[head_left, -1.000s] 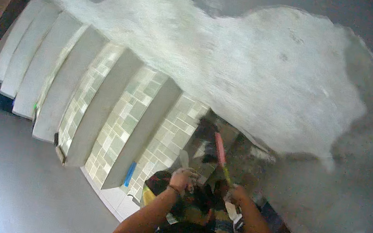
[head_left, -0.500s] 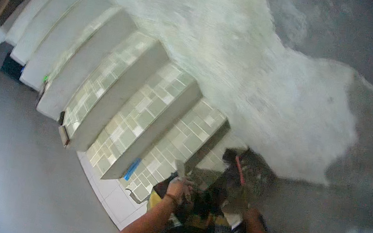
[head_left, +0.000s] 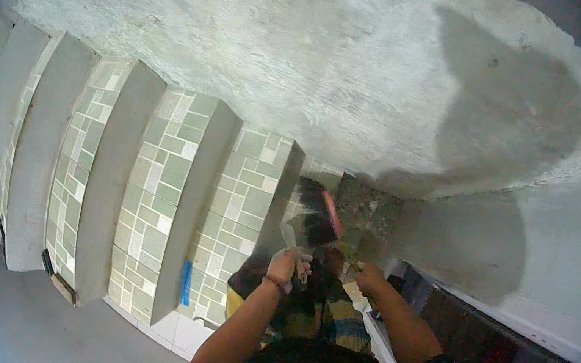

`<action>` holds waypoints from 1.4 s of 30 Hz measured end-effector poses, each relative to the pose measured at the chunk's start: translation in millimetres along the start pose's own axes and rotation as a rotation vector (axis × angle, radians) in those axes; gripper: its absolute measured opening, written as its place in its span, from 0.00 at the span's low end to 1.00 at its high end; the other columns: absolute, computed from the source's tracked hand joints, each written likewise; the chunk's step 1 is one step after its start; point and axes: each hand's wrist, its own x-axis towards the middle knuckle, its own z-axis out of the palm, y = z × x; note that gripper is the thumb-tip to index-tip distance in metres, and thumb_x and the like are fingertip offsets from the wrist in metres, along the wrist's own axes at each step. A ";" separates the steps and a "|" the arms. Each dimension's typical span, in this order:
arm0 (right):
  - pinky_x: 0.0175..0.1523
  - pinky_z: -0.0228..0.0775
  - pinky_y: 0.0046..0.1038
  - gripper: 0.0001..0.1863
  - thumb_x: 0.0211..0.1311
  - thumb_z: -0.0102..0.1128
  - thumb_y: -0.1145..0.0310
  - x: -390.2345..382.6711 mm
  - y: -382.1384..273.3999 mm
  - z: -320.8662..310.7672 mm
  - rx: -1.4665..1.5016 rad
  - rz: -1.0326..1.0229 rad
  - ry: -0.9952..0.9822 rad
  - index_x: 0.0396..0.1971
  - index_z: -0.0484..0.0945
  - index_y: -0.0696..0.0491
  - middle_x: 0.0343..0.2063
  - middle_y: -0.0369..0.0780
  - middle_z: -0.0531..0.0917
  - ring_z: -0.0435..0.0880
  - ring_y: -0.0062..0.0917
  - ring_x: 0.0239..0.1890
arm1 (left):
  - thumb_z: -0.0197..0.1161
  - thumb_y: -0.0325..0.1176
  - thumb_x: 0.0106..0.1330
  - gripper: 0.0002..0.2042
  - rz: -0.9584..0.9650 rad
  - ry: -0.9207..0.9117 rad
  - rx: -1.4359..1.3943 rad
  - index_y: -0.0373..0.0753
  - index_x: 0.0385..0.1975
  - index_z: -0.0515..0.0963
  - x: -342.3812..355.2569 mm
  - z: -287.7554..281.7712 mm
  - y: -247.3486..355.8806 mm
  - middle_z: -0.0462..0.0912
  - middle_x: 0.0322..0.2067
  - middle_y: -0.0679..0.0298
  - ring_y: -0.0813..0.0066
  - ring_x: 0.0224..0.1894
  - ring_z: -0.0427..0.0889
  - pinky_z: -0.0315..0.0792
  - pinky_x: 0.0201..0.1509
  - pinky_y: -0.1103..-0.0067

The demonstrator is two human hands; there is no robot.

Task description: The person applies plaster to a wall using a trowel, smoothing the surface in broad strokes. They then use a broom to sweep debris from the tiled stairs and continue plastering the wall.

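My left hand (head_left: pixel 285 266) is closed around what looks like a scraper (head_left: pixel 288 235), its pale flat blade pointing up past the fingers. To its right, my right hand (head_left: pixel 369 279) grips the handle of a hand brush with a pink head (head_left: pixel 332 214) and dark bristles. The bristles are somewhat blurred and lie over the lowest tiled step (head_left: pixel 319 168), beside a dark, rough patch of debris (head_left: pixel 370 209) at the foot of the wall. Whether the bristles touch the tiles I cannot tell.
Stairs with green and beige tiled treads (head_left: pixel 164 153) rise to the left. A rough whitish wall (head_left: pixel 312 54) runs along their far side. Blue tape (head_left: pixel 186 283) sticks near one tread's edge. A dark bar-shaped object (head_left: pixel 59 278) lies at another tread's end.
My view has turned, so the stairs now stand more upright. The brush has swung left from the dark corner toward the lowest step. Both hands keep their holds.
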 end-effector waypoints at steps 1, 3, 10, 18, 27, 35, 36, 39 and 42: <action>0.31 0.74 0.37 0.17 0.60 0.56 0.69 -16.8 -7.9 2.8 0.000 -0.093 0.106 0.49 0.77 0.57 0.30 0.48 0.83 0.82 0.35 0.25 | 0.55 0.40 0.70 0.14 0.016 0.006 0.082 0.32 0.40 0.75 -5.3 -8.3 10.2 0.84 0.30 0.54 0.67 0.23 0.80 0.75 0.27 0.72; 0.32 0.74 0.37 0.19 0.61 0.57 0.69 -61.5 -25.7 8.0 -0.023 -0.076 0.078 0.52 0.76 0.58 0.30 0.49 0.83 0.83 0.35 0.26 | 0.55 0.41 0.70 0.14 -0.029 0.051 0.103 0.34 0.39 0.75 -25.4 -32.0 24.4 0.84 0.29 0.55 0.68 0.22 0.79 0.74 0.25 0.72; 0.32 0.76 0.33 0.25 0.66 0.56 0.72 -157.3 -124.3 51.3 0.702 -0.191 -0.169 0.63 0.70 0.56 0.31 0.41 0.83 0.81 0.25 0.27 | 0.55 0.39 0.70 0.12 0.104 0.090 0.465 0.37 0.46 0.72 18.0 -148.2 38.3 0.85 0.37 0.51 0.68 0.23 0.79 0.74 0.23 0.71; 0.28 0.75 0.30 0.26 0.65 0.58 0.67 -132.0 -152.7 55.9 0.147 -0.508 0.495 0.62 0.69 0.58 0.29 0.43 0.81 0.81 0.26 0.23 | 0.54 0.41 0.71 0.11 -0.082 0.149 0.045 0.39 0.40 0.72 15.6 -106.8 93.6 0.83 0.39 0.51 0.70 0.20 0.74 0.67 0.18 0.73; 0.25 0.72 0.28 0.19 0.65 0.58 0.68 -138.2 -181.7 64.3 0.399 -0.240 -0.076 0.54 0.74 0.60 0.22 0.41 0.80 0.80 0.24 0.21 | 0.59 0.50 0.66 0.15 0.063 0.266 0.477 0.44 0.40 0.75 36.7 -164.9 122.7 0.83 0.30 0.59 0.62 0.25 0.81 0.70 0.19 0.63; 0.57 0.73 0.43 0.32 0.63 0.57 0.65 -164.6 -104.0 76.3 0.309 -0.314 0.021 0.66 0.66 0.58 0.49 0.58 0.81 0.83 0.44 0.52 | 0.48 0.46 0.70 0.09 -0.062 0.200 0.259 0.53 0.29 0.67 1.1 -117.2 147.5 0.69 0.20 0.71 0.71 0.16 0.67 0.57 0.15 0.71; 0.59 0.73 0.43 0.33 0.64 0.57 0.65 -167.1 -97.5 71.7 0.267 -0.313 0.009 0.68 0.64 0.58 0.52 0.59 0.80 0.82 0.45 0.54 | 0.49 0.45 0.69 0.08 -0.019 0.210 0.477 0.53 0.29 0.68 -4.8 -104.5 144.7 0.68 0.19 0.71 0.71 0.14 0.66 0.56 0.14 0.72; 0.53 0.75 0.41 0.32 0.64 0.57 0.64 -158.1 -85.9 57.5 0.081 -0.292 0.178 0.68 0.65 0.55 0.44 0.56 0.83 0.84 0.43 0.48 | 0.53 0.44 0.69 0.08 -0.086 0.346 0.234 0.52 0.28 0.69 -5.5 -78.2 134.2 0.66 0.14 0.71 0.72 0.10 0.65 0.56 0.11 0.76; 0.40 0.77 0.37 0.30 0.66 0.56 0.63 -170.8 -51.9 57.6 0.517 -0.026 0.106 0.69 0.65 0.48 0.34 0.53 0.84 0.85 0.37 0.34 | 0.56 0.42 0.69 0.08 -0.106 0.305 0.379 0.50 0.29 0.70 0.5 -81.6 118.8 0.69 0.14 0.70 0.74 0.10 0.68 0.58 0.11 0.77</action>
